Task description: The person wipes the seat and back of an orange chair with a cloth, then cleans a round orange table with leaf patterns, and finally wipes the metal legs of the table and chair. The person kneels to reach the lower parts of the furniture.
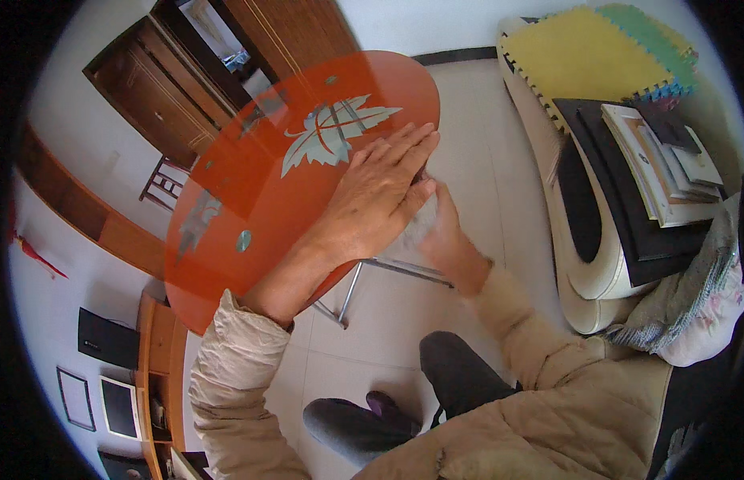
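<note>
My left hand (378,186) is stretched out flat over the near right edge of an orange-red glass table (270,210) with a leaf pattern, its back towards me and its fingers nearly straight. Close beneath and to the right of it is my right hand (447,234), blurred and partly hidden by the left. Between the two hands shows a pale greyish patch, too blurred to name. Whether the right hand grips anything cannot be made out. Both hands appear raised above the floor and table edge, with beige sleeves at the wrists.
On the right, a cream sofa (546,198) bears yellow foam mats (582,51), a black board (642,240) and a stack of papers or folders (636,174). Metal table legs (351,294) stand below. A wooden cabinet (159,342) is at the lower left, a chair (162,183) behind the table.
</note>
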{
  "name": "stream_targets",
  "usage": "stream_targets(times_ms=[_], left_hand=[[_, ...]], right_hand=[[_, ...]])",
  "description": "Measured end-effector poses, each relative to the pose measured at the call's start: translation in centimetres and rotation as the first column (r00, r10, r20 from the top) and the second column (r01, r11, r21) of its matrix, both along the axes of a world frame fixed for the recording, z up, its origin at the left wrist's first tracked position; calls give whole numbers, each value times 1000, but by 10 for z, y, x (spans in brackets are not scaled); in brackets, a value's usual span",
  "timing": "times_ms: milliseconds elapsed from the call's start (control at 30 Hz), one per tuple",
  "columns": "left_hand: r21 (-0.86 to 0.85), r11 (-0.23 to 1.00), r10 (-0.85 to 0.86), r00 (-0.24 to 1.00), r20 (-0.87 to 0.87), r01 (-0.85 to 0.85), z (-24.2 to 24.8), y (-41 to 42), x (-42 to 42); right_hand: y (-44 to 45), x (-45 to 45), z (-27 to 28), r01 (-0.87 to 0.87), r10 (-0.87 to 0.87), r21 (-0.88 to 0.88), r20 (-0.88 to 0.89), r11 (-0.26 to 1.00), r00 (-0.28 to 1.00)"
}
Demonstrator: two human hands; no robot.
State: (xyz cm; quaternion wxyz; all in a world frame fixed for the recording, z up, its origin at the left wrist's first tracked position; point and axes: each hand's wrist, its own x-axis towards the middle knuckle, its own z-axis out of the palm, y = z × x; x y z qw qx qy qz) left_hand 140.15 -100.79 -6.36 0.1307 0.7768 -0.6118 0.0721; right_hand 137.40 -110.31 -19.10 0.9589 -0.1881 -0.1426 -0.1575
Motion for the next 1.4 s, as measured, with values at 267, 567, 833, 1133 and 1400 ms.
stream_targets(times_ms=[267,567,833,1133,1400], left_hand=[[12,1000,8,1000,0,-8,0,0,1],[-44,999,-14,1000,-8,14,-4,0,5],[-50,998,-26,999,-18,25,-5,1,5],[-75,997,-24,1000,13,25,-8,1,5],[-92,995,-33,999,12,34,-8,3,6]], right_hand=[[-59,72,-5,-17,42,-96,270,995,962],[-51,68,-5,87,-44,-189,223,978,974],[-48,78,-15,102,-68,-185,181,978,981],[-42,92,-11,117,-91,-183,145,976,985],[-45,105,-1,123,-107,-183,93,976,990]])
